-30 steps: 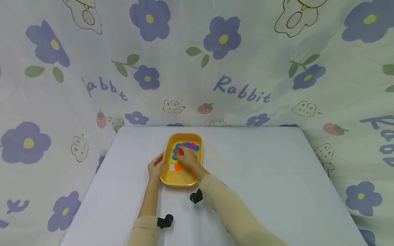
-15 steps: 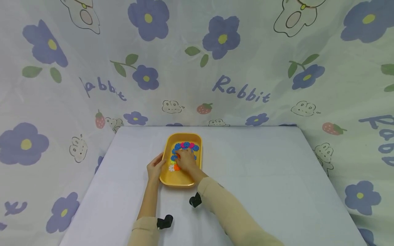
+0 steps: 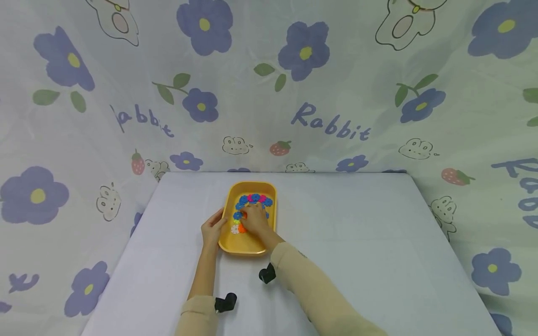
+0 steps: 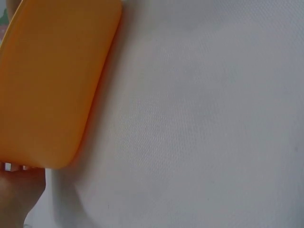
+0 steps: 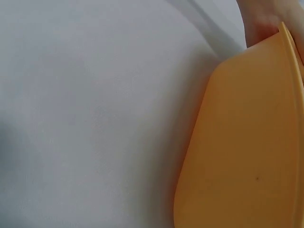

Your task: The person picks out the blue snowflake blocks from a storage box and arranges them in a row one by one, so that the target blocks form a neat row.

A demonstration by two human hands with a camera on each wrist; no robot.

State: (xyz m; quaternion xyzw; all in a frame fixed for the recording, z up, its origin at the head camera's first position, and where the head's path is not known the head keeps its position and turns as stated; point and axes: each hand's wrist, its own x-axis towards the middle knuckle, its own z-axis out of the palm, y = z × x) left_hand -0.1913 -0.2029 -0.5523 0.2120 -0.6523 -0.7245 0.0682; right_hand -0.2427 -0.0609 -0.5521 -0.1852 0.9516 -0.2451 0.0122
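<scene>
In the head view a yellow plastic tray (image 3: 245,245) lies on the white table. My left hand (image 3: 212,227) grips its left rim, thumb on top and fingers against the outer wall. Inside the tray, my right hand (image 3: 255,220) bends over small flower-shaped discs and pinches an orange-red one (image 3: 244,215), mostly hidden by the fingers. Blue discs (image 3: 255,198) and pink discs curve along the far part. Nearer me lie a white disc (image 3: 235,229) and an orange disc (image 3: 242,228), with a yellow-green one just beyond. The left wrist view shows the tray's outer wall (image 4: 52,85).
The white tabletop (image 3: 357,242) stretches to both sides of the tray. A printed cloth (image 3: 252,93) with flowers and rabbits hangs behind and at the sides. Black wrist cameras (image 3: 225,303) sit on both forearms.
My right hand has come slightly down and toward me inside the tray, with its orange-red disc now more covered. My left hand keeps its hold on the rim.
</scene>
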